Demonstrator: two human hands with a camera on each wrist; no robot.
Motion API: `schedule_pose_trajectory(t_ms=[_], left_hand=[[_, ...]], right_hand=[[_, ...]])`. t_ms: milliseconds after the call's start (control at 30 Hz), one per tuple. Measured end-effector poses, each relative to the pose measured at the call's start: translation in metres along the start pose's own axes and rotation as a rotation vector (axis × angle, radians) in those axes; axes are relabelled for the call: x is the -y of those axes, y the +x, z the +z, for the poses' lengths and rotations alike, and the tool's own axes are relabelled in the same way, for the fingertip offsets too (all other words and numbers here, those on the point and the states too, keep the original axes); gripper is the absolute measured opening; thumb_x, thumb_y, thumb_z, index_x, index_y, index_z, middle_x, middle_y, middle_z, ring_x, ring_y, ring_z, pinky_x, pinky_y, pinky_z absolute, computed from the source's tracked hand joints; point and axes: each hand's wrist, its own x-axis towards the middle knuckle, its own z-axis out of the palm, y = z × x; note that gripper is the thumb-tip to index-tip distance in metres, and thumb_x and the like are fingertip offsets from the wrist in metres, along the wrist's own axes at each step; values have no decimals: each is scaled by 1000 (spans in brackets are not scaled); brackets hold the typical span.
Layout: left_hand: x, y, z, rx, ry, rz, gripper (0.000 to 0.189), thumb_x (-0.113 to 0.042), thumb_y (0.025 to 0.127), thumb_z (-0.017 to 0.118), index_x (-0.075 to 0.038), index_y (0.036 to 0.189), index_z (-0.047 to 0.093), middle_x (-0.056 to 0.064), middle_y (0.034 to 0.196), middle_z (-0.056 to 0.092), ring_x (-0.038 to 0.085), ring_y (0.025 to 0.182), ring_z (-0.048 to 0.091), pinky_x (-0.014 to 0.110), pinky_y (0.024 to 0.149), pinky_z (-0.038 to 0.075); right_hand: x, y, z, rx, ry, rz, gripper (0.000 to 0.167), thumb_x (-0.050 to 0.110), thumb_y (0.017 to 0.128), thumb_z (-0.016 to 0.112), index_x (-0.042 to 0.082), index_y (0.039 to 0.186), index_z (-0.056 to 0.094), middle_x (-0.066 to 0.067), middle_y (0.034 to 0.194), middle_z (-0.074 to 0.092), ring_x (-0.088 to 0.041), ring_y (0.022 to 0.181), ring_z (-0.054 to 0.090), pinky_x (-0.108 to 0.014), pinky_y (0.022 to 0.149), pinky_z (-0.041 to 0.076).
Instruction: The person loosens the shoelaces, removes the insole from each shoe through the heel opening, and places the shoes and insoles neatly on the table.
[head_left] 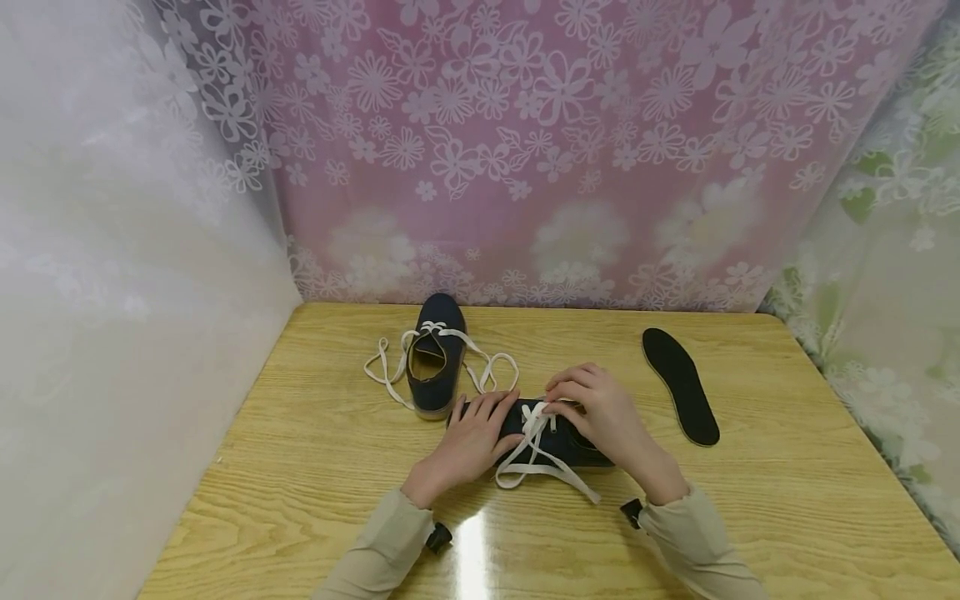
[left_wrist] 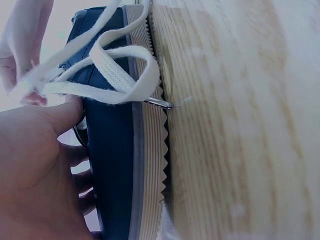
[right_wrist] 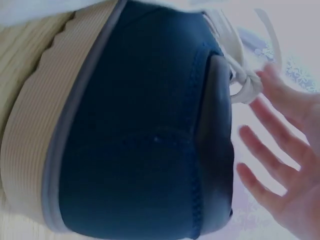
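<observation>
A dark blue sneaker (head_left: 577, 450) lies sideways in front of me, its sole on the table and its toe to the left. My left hand (head_left: 472, 437) holds its toe end, the fingers over the top and the thumb beside the laces. With thumb and index finger, my right hand (head_left: 603, 417) pinches the white shoelace (head_left: 536, 421) at the knot above the tongue; its other fingers are spread in the right wrist view. One lace loop and a loose end hang over the sneaker's near side. A metal lace tip (left_wrist: 159, 103) shows in the left wrist view.
A second dark blue sneaker (head_left: 438, 312) stands behind to the left, toe away, its white laces loose on both sides. A black insole (head_left: 681, 383) lies on the right of the wooden table (head_left: 300, 500). Flowered curtains (head_left: 480, 167) enclose the back and sides.
</observation>
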Motion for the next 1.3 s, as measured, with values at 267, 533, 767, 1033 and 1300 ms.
schedule_pose_trajectory(t_ms=[267,533,767,1033,1300], left_hand=[[0,0,1,-2,-8,1,65,-44,105,53,-15,160,33,7,156,40,29,143,38,64,117,24],[1,-1,0,6,-4,-1,66,-43,105,53,-15,160,31,8,156,39,29,144,37,64,117,23],[0,-1,0,-7,20,5,64,-42,106,51,-15,160,31,9,154,41,31,142,39,64,117,25],[0,-2,-1,-32,15,27,63,-40,105,55,-14,159,34,10,152,43,32,140,41,64,115,28],[-1,-1,-2,7,-16,-2,65,-44,105,52,-16,160,32,8,156,40,30,144,38,63,117,24]], right_hand=[[8,2,-10,-161,97,67,12,6,83,82,11,93,77,-4,100,72,-24,94,66,-31,86,50],[7,3,-12,-12,224,-18,24,4,83,81,15,103,78,4,93,74,-12,84,70,-23,71,56],[1,2,-8,100,172,-10,32,-3,83,79,14,109,77,2,102,74,-17,94,69,-33,75,58],[-3,-2,-6,293,11,51,18,13,85,82,16,100,74,0,105,71,-24,102,65,-40,82,56],[0,-1,-10,170,21,154,18,7,88,79,12,101,67,-1,95,69,-20,86,66,-36,70,56]])
